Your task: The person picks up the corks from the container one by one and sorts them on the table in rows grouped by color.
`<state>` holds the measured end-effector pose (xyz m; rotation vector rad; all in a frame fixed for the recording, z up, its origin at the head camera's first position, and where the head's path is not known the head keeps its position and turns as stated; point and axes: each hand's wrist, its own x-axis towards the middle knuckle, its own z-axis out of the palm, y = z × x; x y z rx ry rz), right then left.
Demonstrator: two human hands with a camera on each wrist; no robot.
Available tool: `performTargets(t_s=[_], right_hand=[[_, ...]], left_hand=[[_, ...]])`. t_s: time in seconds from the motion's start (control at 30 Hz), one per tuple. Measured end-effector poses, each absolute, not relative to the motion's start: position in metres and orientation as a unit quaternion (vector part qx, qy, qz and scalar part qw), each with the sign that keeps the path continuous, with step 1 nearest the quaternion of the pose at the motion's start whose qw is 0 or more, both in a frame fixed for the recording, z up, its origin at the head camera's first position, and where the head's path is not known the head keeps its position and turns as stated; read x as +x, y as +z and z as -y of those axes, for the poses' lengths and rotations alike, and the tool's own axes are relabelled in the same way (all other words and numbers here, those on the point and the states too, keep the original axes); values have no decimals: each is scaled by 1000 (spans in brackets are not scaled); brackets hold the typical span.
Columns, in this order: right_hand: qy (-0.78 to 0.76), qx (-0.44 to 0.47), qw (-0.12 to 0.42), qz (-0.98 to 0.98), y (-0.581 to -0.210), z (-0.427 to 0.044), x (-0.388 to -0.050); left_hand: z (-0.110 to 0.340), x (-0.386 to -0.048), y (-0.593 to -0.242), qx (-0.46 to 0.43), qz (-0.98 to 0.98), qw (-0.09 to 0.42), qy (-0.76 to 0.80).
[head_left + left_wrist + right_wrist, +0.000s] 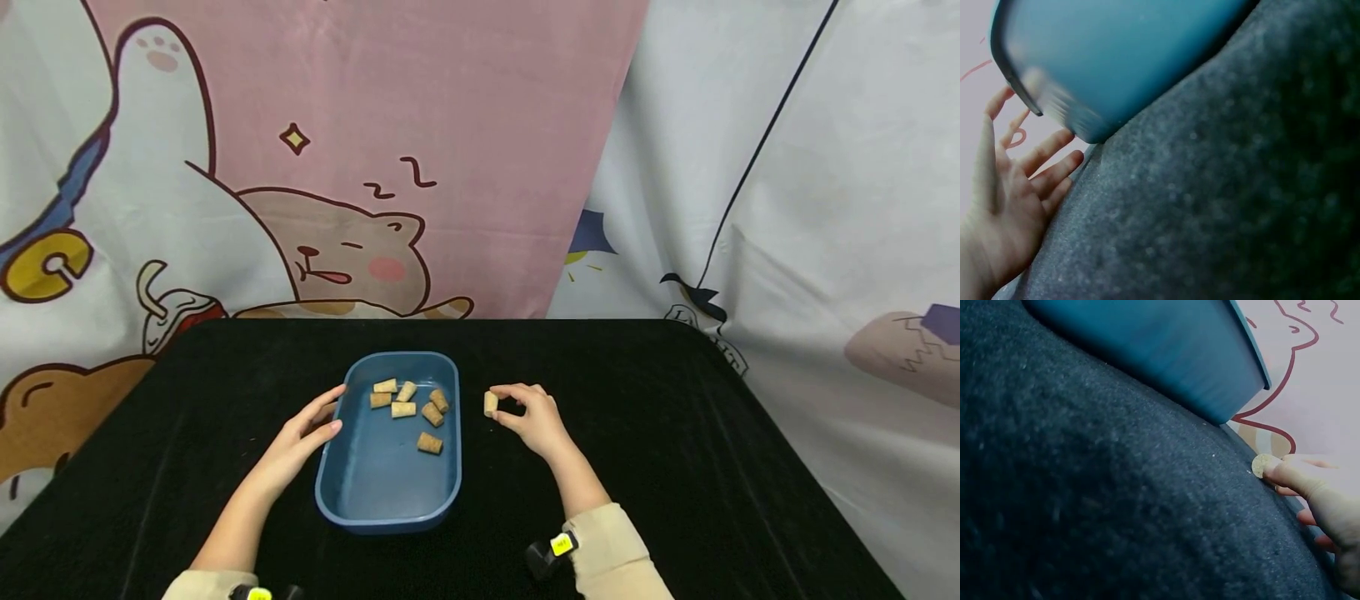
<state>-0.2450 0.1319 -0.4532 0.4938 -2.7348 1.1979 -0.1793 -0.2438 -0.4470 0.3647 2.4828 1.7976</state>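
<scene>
1. Clearly, the right hand [538,423] pinches one small, pale tan cork cylinder [491,404] between thumb and index finger, the gap closed to the cork's width.
2. That cork is outside the blue, rounded rectangular tray [386,487], just beside its right wall; whether it touches the black, fuzzy cloth [675,450] I cannot tell.
3. Only the cork's round end shows in the right wrist view, where the thumb partly covers it.
4. At the tray's left side, the left hand [292,444] is spread loosely, thumb apart from fingers, clasping nothing; its fingertips are at the rim, some partly hidden, so how firmly they touch is unclear.
5. Seven tan and brown cork cylinders [403,409] lie inside the tray, six grouped toward its far end, one nearer the middle by the right wall.
6. Both wrist views cut off the tray's upper parts and hide its contents.
7. Below, the frame's bottom edge crops both cream sleeves [611,546].
</scene>
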Motion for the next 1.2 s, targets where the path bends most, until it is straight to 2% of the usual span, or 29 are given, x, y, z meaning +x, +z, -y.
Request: performTargets(t_s=[0.43, 0.6, 1.0, 1.2], right_hand=[[398, 144, 44, 905, -451, -134, -244], [413, 148, 59, 896, -443, -132, -242], [467, 218, 108, 850, -415, -112, -232], [462, 286, 92, 834, -399, -90, -229]], left_hand=[[244, -179, -448, 121, -802, 29, 584], [244, -179, -447, 119, -802, 30, 584], [244, -179, -446, 115, -806, 27, 581], [244, -179, -446, 114, -806, 28, 580]])
